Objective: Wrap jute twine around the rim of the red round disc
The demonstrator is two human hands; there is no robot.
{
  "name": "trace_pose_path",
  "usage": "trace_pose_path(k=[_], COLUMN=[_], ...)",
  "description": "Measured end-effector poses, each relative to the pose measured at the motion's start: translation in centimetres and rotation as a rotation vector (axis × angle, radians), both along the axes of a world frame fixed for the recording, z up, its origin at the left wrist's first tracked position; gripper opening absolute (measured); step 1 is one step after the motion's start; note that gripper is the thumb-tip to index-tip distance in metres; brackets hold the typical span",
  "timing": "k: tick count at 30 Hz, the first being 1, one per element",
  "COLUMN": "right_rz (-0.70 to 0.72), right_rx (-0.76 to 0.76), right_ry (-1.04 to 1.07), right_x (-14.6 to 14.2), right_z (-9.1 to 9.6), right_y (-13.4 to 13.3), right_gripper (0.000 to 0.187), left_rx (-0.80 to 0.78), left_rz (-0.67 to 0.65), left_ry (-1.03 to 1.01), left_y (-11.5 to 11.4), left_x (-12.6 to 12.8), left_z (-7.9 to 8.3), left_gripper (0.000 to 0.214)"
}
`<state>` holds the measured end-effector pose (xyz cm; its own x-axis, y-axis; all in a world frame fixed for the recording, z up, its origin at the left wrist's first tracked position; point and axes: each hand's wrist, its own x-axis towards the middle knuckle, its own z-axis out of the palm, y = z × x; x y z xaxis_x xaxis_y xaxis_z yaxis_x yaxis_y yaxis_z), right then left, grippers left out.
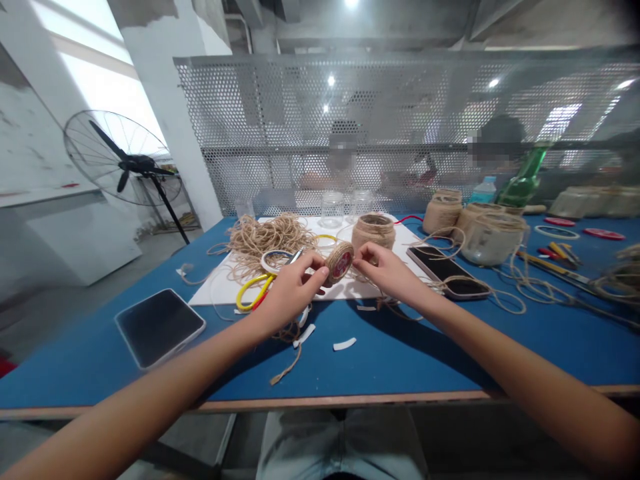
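Note:
My left hand (296, 283) grips a twine-wrapped jar lid (341, 263) by its edge. The lid is tilted on its side, and its red patterned centre faces right. At the lid's right edge, the fingers of my right hand (383, 267) are pinched together; what lies between them is too small to make out. Just behind my right hand stands a jar wrapped in twine (373, 230). A loose heap of twine (273, 237) covers the left part of a white sheet (210, 287). Beside my left hand lie a yellow loop (245, 297) and a white ring (274, 261).
White strips (345, 344) and twine scraps lie in front. A tablet (160, 327) sits left, a phone (450, 272) right. Glass jars (332, 209), wrapped jars (443, 212) and a green bottle (524, 177) stand farther back. A perforated metal screen (280, 147) closes the table's far side.

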<state>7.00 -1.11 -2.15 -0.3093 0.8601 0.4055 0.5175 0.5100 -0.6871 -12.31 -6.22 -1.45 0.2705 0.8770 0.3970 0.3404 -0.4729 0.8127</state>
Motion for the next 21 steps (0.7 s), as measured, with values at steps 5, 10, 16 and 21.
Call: trace_pose_path(k=[5, 10, 16, 21], right_rz=[-0.003, -0.002, 0.048, 0.061], right_rx=[0.014, 0.025, 0.015, -0.009], right_ry=[-0.054, -0.073, -0.028, 0.018], right_x=[0.04, 0.09, -0.03, -0.20], right_z=[0.10, -0.06, -0.06, 0.09], right_y=[-0.06, 0.21, 0.18, 0.00], right_gripper=[0.019, 0.015, 0.016, 0.016], left_rx=[0.073, 0.186, 0.286, 0.278], left_rz=[0.043, 0.117, 0.152, 0.175], left_ry=[0.097, 0.281, 0.376, 0.371], left_y=[0.26, 0.13, -0.08, 0.07], left_x=[-0.23, -0.34, -0.27, -0.39], left_z=[-0.35, -0.08, 0.12, -0.06], left_gripper=[0.017, 0.015, 0.015, 0.016])
